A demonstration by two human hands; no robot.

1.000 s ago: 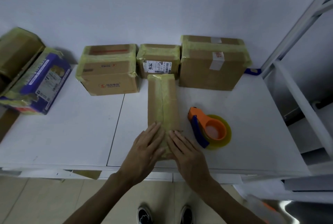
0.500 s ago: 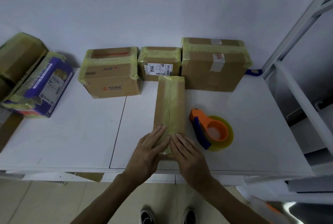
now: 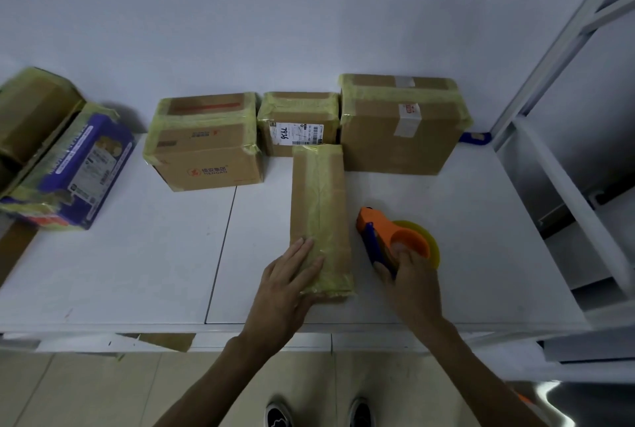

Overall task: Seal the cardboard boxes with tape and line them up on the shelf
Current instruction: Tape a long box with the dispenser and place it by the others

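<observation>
A long, narrow cardboard box point(image 3: 319, 200) with yellowish tape along its top lies lengthwise on the white shelf point(image 3: 137, 268). My left hand point(image 3: 288, 282) rests flat on its near left corner, fingers straight. To its right lies an orange and blue tape dispenser point(image 3: 395, 241) with a yellow roll. My right hand point(image 3: 409, 279) grips the dispenser's near end. Three taped boxes stand in a row against the wall: a left one point(image 3: 206, 141), a small middle one point(image 3: 299, 121) and a large right one point(image 3: 402, 121).
At the far left a purple printed box point(image 3: 72, 169) leans against another brown box point(image 3: 31, 110). White shelf uprights point(image 3: 556, 59) rise on the right. A scrap of cardboard point(image 3: 161, 340) sticks out under the shelf's front edge.
My right hand left the long box and moved right onto the tape dispenser. The left hand stays on the box's near end.
</observation>
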